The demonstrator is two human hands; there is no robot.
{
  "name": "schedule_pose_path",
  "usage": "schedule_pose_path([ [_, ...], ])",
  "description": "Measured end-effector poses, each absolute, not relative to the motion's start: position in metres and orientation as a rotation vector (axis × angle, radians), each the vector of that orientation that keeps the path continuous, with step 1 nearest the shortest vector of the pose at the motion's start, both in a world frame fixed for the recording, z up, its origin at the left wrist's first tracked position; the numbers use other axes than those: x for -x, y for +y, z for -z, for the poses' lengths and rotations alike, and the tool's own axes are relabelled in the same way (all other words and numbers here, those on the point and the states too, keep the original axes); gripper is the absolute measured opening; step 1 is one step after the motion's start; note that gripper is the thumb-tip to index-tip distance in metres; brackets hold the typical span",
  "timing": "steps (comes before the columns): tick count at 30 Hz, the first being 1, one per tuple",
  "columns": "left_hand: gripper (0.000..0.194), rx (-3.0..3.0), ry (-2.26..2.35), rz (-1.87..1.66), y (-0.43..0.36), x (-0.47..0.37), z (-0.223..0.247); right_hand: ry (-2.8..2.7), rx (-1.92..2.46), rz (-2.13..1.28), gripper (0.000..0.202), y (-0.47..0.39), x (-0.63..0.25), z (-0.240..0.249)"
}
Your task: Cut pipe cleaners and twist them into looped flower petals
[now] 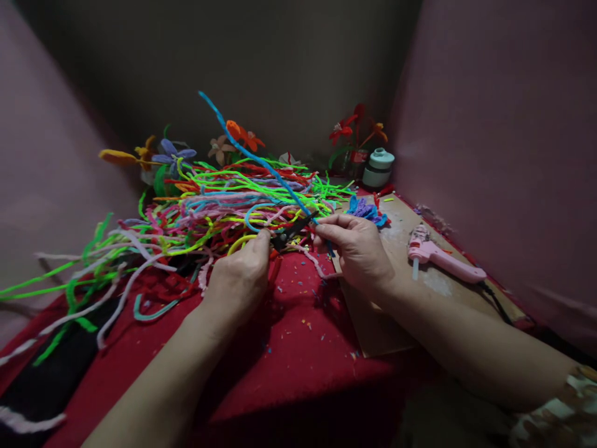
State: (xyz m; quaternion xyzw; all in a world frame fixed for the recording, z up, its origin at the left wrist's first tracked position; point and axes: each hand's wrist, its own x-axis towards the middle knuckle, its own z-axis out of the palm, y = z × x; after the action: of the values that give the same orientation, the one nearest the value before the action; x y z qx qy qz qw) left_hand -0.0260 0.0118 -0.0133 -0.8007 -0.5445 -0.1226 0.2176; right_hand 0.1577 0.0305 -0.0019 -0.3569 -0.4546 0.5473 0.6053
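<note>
My left hand [242,270] is closed round the handles of dark scissors [293,233]. Their blades point right and reach the blue pipe cleaner [265,163] near its lower end. My right hand [357,252] pinches that pipe cleaner between thumb and fingers. Its long part rises up and left, while a short tail hangs below the fingers. Whether the blades are closed on it I cannot tell. Just behind my hands lies a big heap of pipe cleaners [224,199] in many colours.
A pink glue gun [436,258] lies on a brown board [377,323] at right, with a blue and purple fuzzy flower [366,210] near its far end. Behind stand a pale bottle [379,168] and fuzzy flowers [342,129]. Small clippings dot the red cloth [289,348].
</note>
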Motion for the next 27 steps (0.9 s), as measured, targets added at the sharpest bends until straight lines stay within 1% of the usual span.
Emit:
schedule_pose_path([
  [4,0.038,2.345,-1.595,0.400,0.018,0.032,0.012,-0.959,0.806,-1.323,0.006,0.038,-0.159,0.004],
  [12,0.031,2.560,-1.740,0.035,0.027,0.050,0.010,-0.977,0.762,-1.309,0.008,0.041,-0.160,0.005],
  [15,0.031,2.826,-1.754,0.164,0.027,0.050,0.004,-1.055,0.789,-1.325,0.010,0.035,-0.158,0.004],
  [17,0.031,2.991,-1.775,0.450,0.025,0.046,-0.002,-1.116,0.825,-1.314,0.012,0.028,-0.155,0.003],
  [18,0.027,3.018,-1.816,0.687,0.023,0.043,-0.006,-1.148,0.852,-1.315,0.012,0.025,-0.153,0.003],
  [21,0.031,3.047,-1.994,1.755,0.022,0.033,-0.017,-1.260,0.907,-1.318,0.013,0.017,-0.148,0.004],
  [23,0.031,2.698,-1.990,2.549,0.024,0.028,-0.022,-1.335,0.916,-1.312,0.014,0.015,-0.146,0.005],
  [24,0.028,2.470,-1.963,2.828,0.025,0.028,-0.024,-1.360,0.919,-1.310,0.014,0.015,-0.145,0.006],
  [25,0.025,2.279,-1.951,3.008,0.027,0.028,-0.026,-1.366,0.920,-1.313,0.015,0.017,-0.145,0.007],
  [27,0.019,1.991,-1.937,3.235,0.030,0.030,-0.028,-1.288,0.903,-1.350,0.015,0.023,-0.147,0.009],
])
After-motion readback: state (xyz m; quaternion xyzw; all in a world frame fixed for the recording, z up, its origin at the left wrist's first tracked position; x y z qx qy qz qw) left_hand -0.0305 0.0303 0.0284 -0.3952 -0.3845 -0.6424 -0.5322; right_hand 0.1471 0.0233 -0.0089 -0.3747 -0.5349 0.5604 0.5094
